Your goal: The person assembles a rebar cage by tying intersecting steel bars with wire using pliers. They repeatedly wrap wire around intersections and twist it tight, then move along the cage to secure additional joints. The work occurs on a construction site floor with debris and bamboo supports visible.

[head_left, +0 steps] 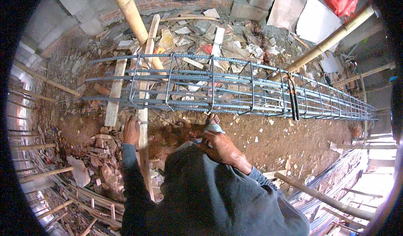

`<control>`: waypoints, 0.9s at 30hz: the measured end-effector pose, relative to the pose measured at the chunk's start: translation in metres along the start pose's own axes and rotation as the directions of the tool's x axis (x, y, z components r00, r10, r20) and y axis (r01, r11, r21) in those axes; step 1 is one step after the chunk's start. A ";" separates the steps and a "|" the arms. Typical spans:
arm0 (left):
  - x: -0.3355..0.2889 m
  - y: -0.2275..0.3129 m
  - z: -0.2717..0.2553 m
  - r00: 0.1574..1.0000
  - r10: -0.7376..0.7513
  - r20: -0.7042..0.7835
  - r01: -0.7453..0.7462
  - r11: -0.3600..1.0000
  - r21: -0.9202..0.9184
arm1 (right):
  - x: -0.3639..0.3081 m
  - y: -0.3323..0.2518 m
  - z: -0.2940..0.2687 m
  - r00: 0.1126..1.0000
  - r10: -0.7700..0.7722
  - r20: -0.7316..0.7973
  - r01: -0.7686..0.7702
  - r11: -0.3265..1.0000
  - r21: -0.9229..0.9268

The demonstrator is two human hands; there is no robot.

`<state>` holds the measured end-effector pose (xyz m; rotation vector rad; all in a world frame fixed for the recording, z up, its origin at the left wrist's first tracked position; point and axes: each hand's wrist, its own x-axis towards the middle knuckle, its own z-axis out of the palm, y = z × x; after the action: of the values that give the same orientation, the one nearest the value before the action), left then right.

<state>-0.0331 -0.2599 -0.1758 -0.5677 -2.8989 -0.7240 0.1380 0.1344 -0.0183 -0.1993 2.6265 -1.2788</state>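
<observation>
A long rebar cage (212,84) of ribbed bars and square ties lies across in front of me, raised on wooden strips. My left hand (131,130) is just below its near left end, beside an upright-running wooden strip (143,139). The back of that hand faces me and its fingertips are hidden. Close to my body, my right hand (224,147) has curled fingers; what they hold, if anything, is hidden. Beyond it shows my foot (213,119) with a pale bluish strap. Pincers (293,97) with black and orange handles hang on the cage's near side.
Bamboo poles (133,15) slant behind the cage, and another bamboo pole (327,42) stands at right. Broken tiles and rubble (184,38) cover the far ground. Loose steel bars (327,185) lie at lower right. A red bag (339,0) hangs at far right.
</observation>
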 end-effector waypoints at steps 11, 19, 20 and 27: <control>0.010 0.053 -0.055 0.970 -0.128 -0.207 0.074 0.966 -0.247 | 0.002 0.005 0.018 0.999 -0.036 0.035 0.036 0.999 -0.010; 0.011 0.068 -0.078 0.916 -0.360 -0.175 0.235 0.837 -0.494 | 0.014 0.011 0.025 0.989 -0.086 0.124 0.089 0.996 -0.016; 0.010 0.072 -0.084 0.920 -0.321 -0.226 0.171 0.845 -0.506 | 0.015 0.011 0.026 0.988 -0.116 0.098 0.114 0.993 0.026; 0.007 0.087 -0.122 0.830 -0.427 -0.360 0.178 0.814 -0.553 | 0.027 0.023 0.031 0.961 -0.070 0.267 0.105 0.987 -0.121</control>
<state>-0.0058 -0.2439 -0.0289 0.0814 -2.3466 -1.4547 0.1187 0.1189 -0.0585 -0.4774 2.4980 -1.0209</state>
